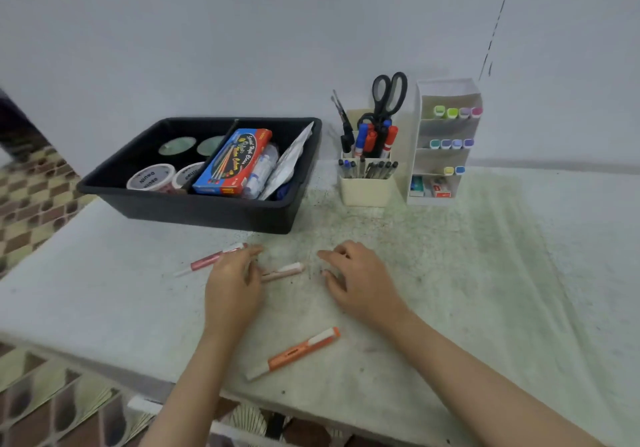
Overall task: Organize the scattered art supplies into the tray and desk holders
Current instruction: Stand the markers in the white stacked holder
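desk (485, 273): stained pale-green, white wall (242, 30), tiled floor (34, 204) | orange highlighter (293, 353): white-ended, near front edge | left hand (232, 283): over pink highlighter (207, 260), peach highlighter (285, 270), grip unclear | right hand (360, 280): relaxed, empty

Pale wall (242, 30) backs a stained table (485, 273) beside patterned floor tiles (34, 197).

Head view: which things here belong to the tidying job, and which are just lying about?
Job: orange highlighter, pink highlighter, pale pink highlighter, black tray, cream pen holder, white marker rack.
Just there: scissors, watercolour box, paint tubs (already stowed), tiled floor.
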Tool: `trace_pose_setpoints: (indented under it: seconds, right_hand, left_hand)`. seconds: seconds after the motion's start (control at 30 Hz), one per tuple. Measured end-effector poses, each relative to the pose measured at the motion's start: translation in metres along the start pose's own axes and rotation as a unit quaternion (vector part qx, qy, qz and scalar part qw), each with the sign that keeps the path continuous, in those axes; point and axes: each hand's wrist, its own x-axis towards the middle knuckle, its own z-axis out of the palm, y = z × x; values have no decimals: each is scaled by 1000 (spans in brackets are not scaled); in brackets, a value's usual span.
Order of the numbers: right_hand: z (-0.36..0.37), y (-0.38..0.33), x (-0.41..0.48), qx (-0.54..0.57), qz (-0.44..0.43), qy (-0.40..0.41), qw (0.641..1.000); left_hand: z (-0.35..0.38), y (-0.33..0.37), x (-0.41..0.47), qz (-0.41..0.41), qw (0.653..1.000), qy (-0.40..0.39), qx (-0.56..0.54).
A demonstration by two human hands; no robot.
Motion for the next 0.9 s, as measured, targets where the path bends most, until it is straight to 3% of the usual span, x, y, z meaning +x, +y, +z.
trace_pose_setpoints:
  seconds: [0.1, 0.27, 0.43, 0.57, 0.77, 0.9]
  right_hand:
    - [18, -23, 10, -39, 18, -60, 997]
    - [32, -40, 18, -33, 27, -36, 998]
    - [16, -41, 13, 78, 67, -43, 994]
    - [-5, -38, -11, 287, 170, 70, 940]
    - [-45, -11, -27, 377, 273, 224, 857]
    - [-83, 13, -21, 296, 246, 286, 878]
  left_hand:
    - [-17, -30, 5, -3, 999, -18, 43]
    - [-32, -57, 15, -28, 996, -58, 65]
    - [-39, -53, 24, -36, 995, -86, 36]
    - [-33, -25, 26, -66, 990, -117, -49]
    - [-18, 51, 25, -33, 959, -135, -245]
    - [-4, 94, 39, 28, 937, -162, -309]
